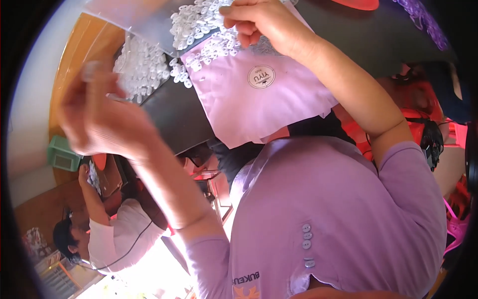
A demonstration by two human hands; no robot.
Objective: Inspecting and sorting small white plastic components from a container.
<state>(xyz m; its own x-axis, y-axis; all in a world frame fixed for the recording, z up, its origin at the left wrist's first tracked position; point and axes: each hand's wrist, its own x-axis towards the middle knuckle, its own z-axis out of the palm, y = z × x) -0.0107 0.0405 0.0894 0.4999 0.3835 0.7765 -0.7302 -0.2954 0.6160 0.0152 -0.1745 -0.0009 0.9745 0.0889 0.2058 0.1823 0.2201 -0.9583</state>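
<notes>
- Nearest the camera, a lilac polo shirt (343,209) fills the lower right of the view, its short sleeves and a row of small buttons plain to see; both bare forearms rise from it toward the top edge.
- Right hand (259,22) sits at the top centre, fingers curled and pressed together, pinching the upper edge of a pink pouch (259,99).
- That pouch hangs flat below the hand, a round white sticker near its middle; its lower corner reaches down to the shirt's collar area.
- Small white plastic clips (199,25) lie in a loose heap across the pouch's upper edge and on a clear plastic sheet or bag (139,20) just beside it, touching the right hand's fingertips.
- More of the same white clips (139,67) show through the clear plastic farther left, against a dark surface (174,114).
- Left hand (99,117) is raised at the left, blurred; it sits near the clear plastic's lower edge, but whether its fingers are spread or closed on anything I cannot tell.
- Another person in a white shirt (114,239) works in the lower left corner, one hand lifted to a small board (107,174) with pale pieces on it.
- Beside that, a green box (62,154) rests on a brown wooden surface (69,60) along the left rim.
</notes>
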